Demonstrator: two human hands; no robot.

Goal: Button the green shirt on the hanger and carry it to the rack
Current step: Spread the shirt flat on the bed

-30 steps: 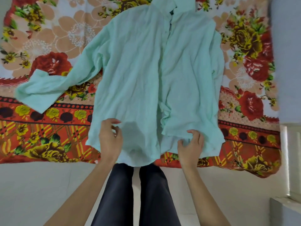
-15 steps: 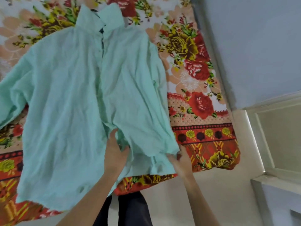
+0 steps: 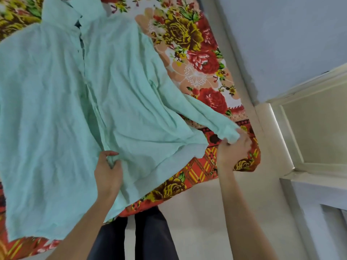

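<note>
Mint-green cloth of a shirt [image 3: 56, 109] lay spread, front up, across a bed covered by a red floral sheet [image 3: 197, 59], seen from the head camera. The left hand [image 3: 108, 169] pinched the front edge near the hem, while the right hand [image 3: 233, 149] gripped the cuff of one sleeve [image 3: 206, 113].

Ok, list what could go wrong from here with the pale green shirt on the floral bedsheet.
1. The pale green shirt hangs over the floral bedsheet edge; it may slide off.
2. The right hand tugging the sleeve cuff could skew the front.
3. The left hand bunches the hem, misaligning buttons.
</note>
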